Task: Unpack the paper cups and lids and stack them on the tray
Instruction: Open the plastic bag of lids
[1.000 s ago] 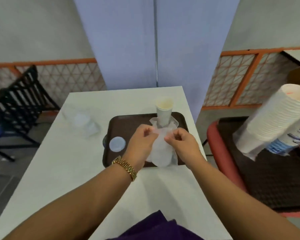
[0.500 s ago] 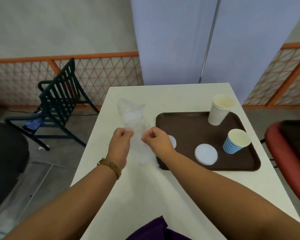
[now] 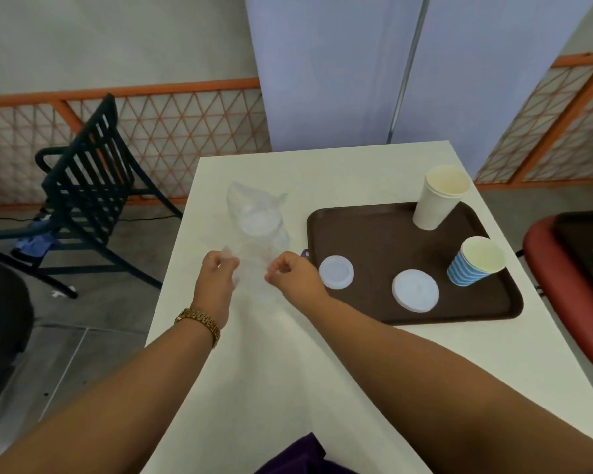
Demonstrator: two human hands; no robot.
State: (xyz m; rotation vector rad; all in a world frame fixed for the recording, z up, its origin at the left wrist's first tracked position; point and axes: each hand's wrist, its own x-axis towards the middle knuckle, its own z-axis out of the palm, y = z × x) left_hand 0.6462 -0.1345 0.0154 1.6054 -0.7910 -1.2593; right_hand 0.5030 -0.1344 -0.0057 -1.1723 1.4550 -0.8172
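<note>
Two hands pinch the near end of a clear plastic bag [image 3: 257,230] of lids: left hand [image 3: 218,280] and right hand [image 3: 293,273], fingers curled on thin crinkly film between them. Bag lies just beyond the fingertips, left of the brown tray [image 3: 374,234]. Best bet: pull the mouth apart evenly, keep the flat round lids from spilling.

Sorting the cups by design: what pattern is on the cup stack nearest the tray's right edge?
Blue and white stripes on the striped cup stack, seen in the head view.
</note>
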